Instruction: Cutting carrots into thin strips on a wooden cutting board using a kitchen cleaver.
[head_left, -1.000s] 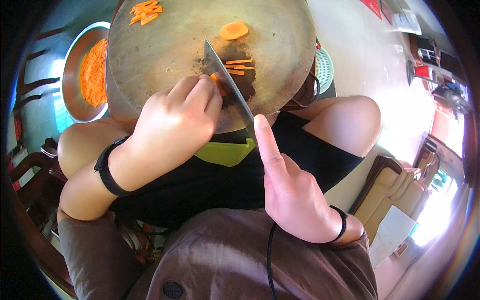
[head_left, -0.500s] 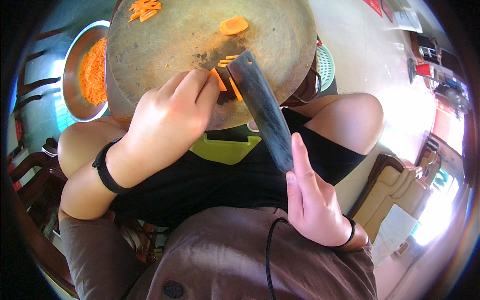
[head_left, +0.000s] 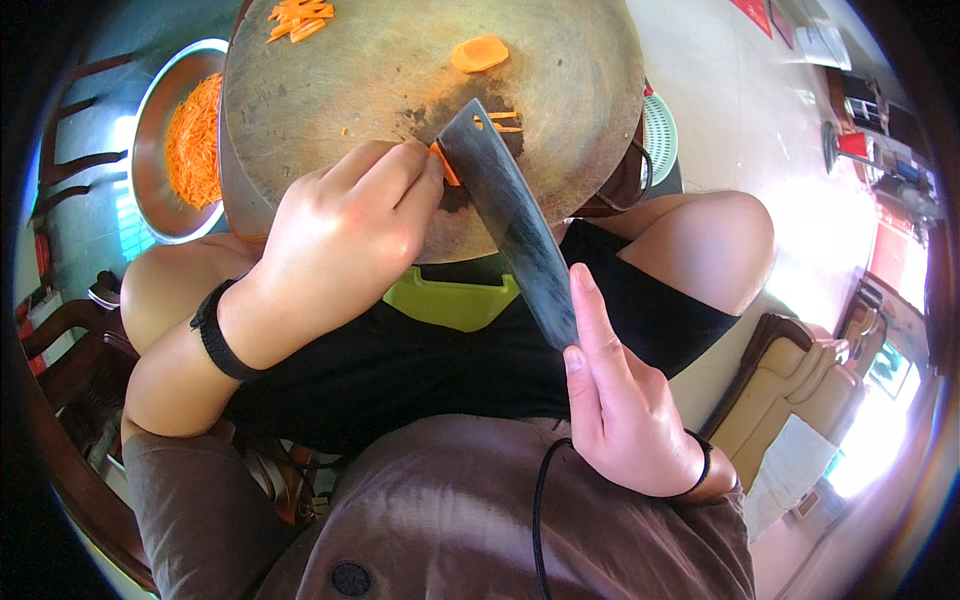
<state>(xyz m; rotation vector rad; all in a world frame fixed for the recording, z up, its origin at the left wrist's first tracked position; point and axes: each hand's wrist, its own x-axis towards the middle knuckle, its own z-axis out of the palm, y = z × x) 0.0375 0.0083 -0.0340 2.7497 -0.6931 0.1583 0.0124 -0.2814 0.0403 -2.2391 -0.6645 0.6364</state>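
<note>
My right hand (head_left: 628,405) grips a dark cleaver (head_left: 508,215) at its near end, the index finger stretched along the blade. The blade slants up and left over a round wooden chopping board (head_left: 330,95). Closed fingers of my left hand (head_left: 350,215) hold down a carrot piece (head_left: 446,165) right beside the blade, and they hide most of it. Thin carrot strips (head_left: 505,122) show on the blade's right side. Farther off on the board lie a flat carrot slice (head_left: 480,54) and a small heap of carrot sticks (head_left: 298,18).
Left of the board stands a metal bowl (head_left: 150,205) with shredded carrot. A pale green basket (head_left: 658,140) is partly hidden at the board's right. A yellow-green plastic piece (head_left: 450,300) sits between my legs, below the board's near edge. A sofa (head_left: 790,390) is at the right.
The cleaver has shifted slightly left, up against the carrot piece, and now covers more of the cut strips. My left hand keeps its hold. The whole view has shifted a little.
</note>
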